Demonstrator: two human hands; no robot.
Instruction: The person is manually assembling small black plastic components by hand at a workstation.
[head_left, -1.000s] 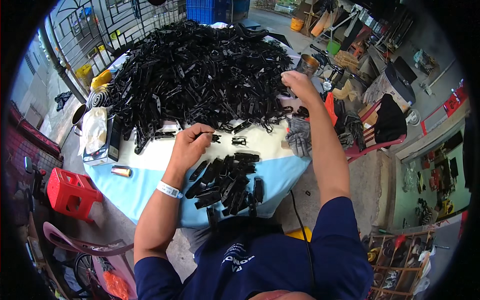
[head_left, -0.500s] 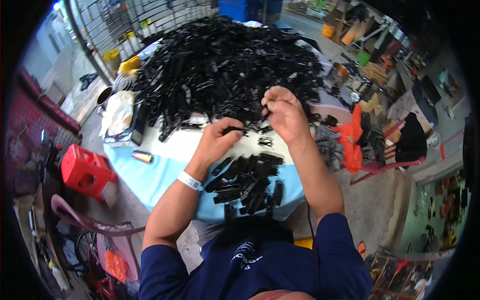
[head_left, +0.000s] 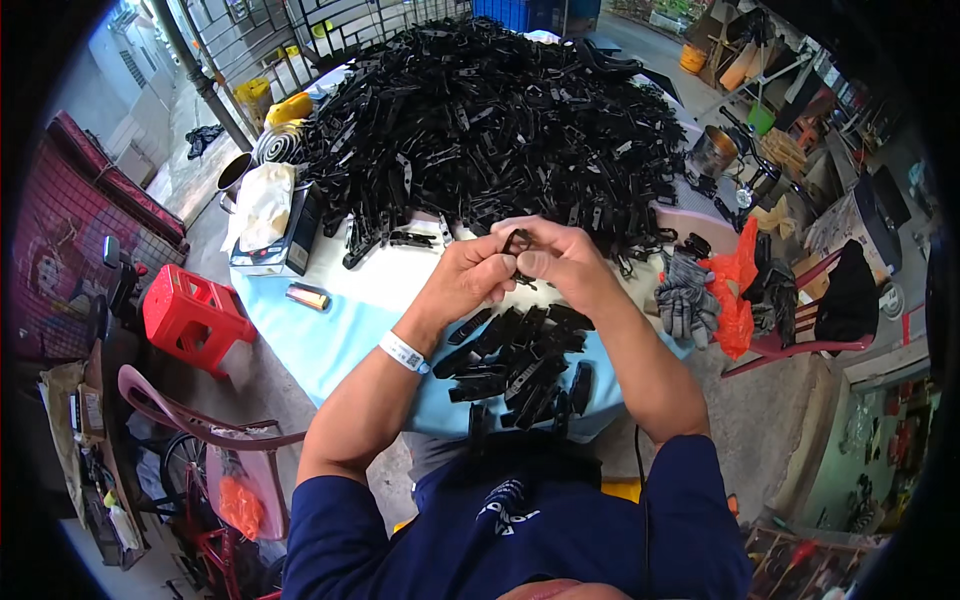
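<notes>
My left hand (head_left: 475, 273) and my right hand (head_left: 556, 261) meet over the middle of the table. Between them both grip a small black plastic part (head_left: 517, 243), its bent upper end showing above the thumbs; the rest is hidden by the fingers. Just beyond my hands rises a wide heap of black plastic parts (head_left: 490, 120), many of them long and narrow. Nearer to me lies a smaller pile of black oblong pieces (head_left: 525, 365), some of them by the table's front edge.
A box (head_left: 275, 240) with a pale cloth on top stands at the table's left, near a lighter-like object (head_left: 307, 296). Grey gloves (head_left: 688, 295) and an orange-red bag (head_left: 735, 290) sit at the right. A red stool (head_left: 195, 318) stands on the floor at left.
My right hand has come down and left to join my left hand, which has risen slightly. Both now hold one black part together. The whole view has shifted a little.
</notes>
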